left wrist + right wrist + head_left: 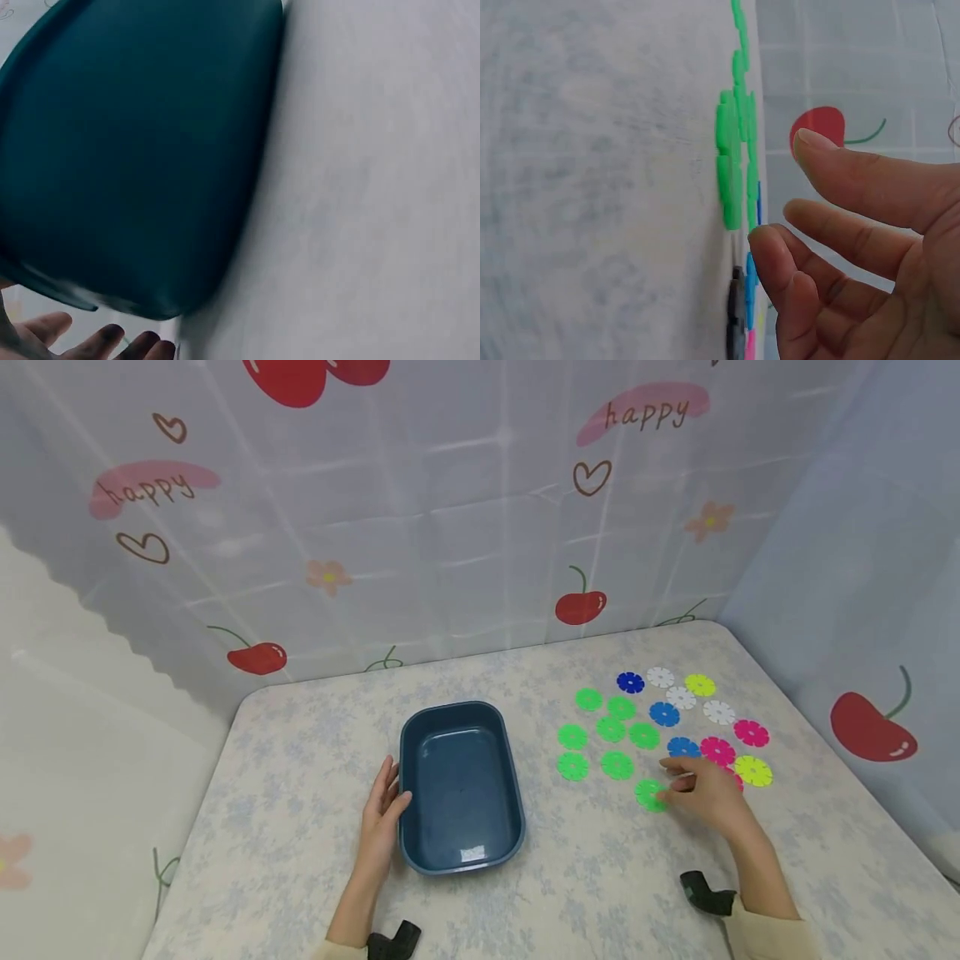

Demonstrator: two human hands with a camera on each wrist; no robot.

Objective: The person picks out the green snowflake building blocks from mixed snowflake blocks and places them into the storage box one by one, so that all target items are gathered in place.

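One tray (461, 789) sits left of the discs (611, 728), the left hand (381, 821) gripping its rim (402, 743), thumb inside. The right hand (708, 792) hovers at a green disc (647, 796), thumb and fingers apart.

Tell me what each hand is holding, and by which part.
The left hand holds the blue tray by its left rim, thumb over the edge; the right hand holds nothing.

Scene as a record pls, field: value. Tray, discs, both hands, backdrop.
tray: dark blue tray, open side up on table
green discs: eight visible, right of tray
other discs: blue, white, yellow, pink
left hand: at tray's left rim
right hand: over discs, contact unclear
backdrop: sheet with cherries, hearts, "happy"
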